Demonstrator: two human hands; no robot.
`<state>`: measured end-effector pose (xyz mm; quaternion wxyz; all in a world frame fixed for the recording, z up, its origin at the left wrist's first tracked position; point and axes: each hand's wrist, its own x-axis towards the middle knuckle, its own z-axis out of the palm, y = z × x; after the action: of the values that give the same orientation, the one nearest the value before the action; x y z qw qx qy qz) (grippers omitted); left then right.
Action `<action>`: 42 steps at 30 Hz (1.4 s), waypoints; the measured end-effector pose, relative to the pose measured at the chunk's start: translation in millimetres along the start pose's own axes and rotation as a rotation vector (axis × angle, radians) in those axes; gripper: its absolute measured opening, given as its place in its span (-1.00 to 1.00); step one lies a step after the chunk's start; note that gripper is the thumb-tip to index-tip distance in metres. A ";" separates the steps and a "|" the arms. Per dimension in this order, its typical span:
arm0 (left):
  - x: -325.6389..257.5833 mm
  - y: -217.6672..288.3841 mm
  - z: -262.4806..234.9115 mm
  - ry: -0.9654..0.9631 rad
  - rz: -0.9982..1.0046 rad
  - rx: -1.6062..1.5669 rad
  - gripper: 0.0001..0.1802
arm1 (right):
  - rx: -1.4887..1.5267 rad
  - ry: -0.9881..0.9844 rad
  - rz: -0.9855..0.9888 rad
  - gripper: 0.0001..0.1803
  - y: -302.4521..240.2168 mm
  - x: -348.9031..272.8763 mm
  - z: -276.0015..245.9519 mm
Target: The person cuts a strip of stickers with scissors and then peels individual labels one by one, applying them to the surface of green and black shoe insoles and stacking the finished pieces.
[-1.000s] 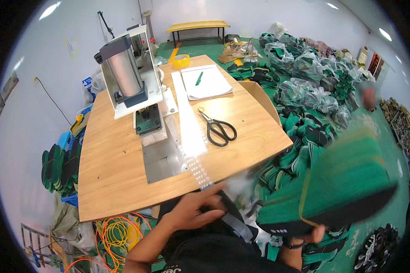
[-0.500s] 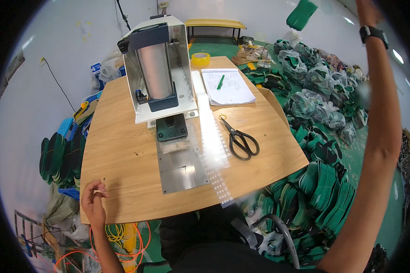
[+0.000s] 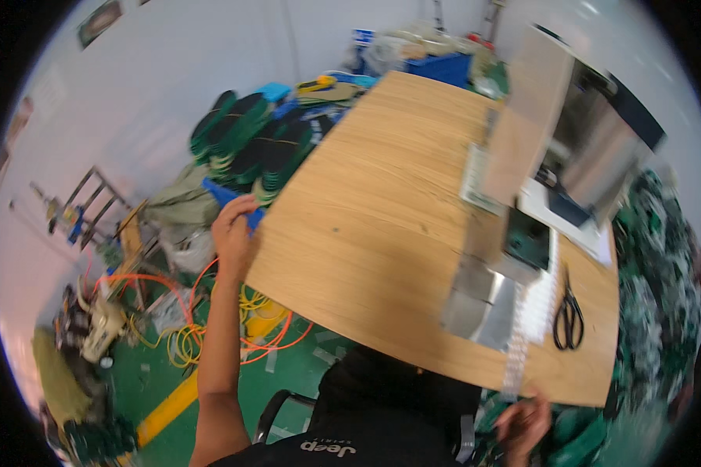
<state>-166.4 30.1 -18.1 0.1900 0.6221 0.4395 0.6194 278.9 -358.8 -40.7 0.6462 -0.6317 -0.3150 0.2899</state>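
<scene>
My left hand (image 3: 234, 227) reaches out past the left edge of the wooden table (image 3: 382, 226), fingers curled on a blue plastic piece (image 3: 220, 194) that sticks out beside the table. Behind it lie stacks of dark green flat pieces (image 3: 249, 148). My right hand (image 3: 524, 424) is low at the table's front edge, blurred, just below the end of a white perforated strip (image 3: 531, 315). I cannot make out whether it holds anything. On the table's right side stand a metal press machine (image 3: 592, 156), a shiny metal plate (image 3: 479, 311) and black scissors (image 3: 568, 317).
Orange and yellow cables (image 3: 210, 331) lie coiled on the green floor left of the table, near a small machine (image 3: 93, 327) and a metal rack (image 3: 78, 206). Heaps of green pieces (image 3: 662, 311) fill the floor to the right. Blue bins (image 3: 436, 62) stand behind the table.
The view has swung to the left. My left hand went from the table's front corner out to the blue piece. My right arm, raised high before, has come down to the front edge.
</scene>
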 end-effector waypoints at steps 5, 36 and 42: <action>66.4 -54.9 -22.0 -0.030 -0.025 0.152 -0.69 | -0.036 -0.230 -0.330 -0.30 -23.8 -3.0 105.2; 143.8 -114.0 84.0 -0.484 -0.654 1.068 0.18 | -0.527 -0.649 -0.251 -0.74 -54.6 31.1 174.4; 142.4 -121.3 91.4 -0.442 -0.622 1.022 0.21 | -0.533 -0.622 -0.327 -0.78 -53.9 31.2 177.8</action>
<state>-140.4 235.4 -41.5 0.1264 0.5907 0.7900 0.1046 159.9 -223.8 15.0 0.3727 -0.6009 -0.6540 0.2688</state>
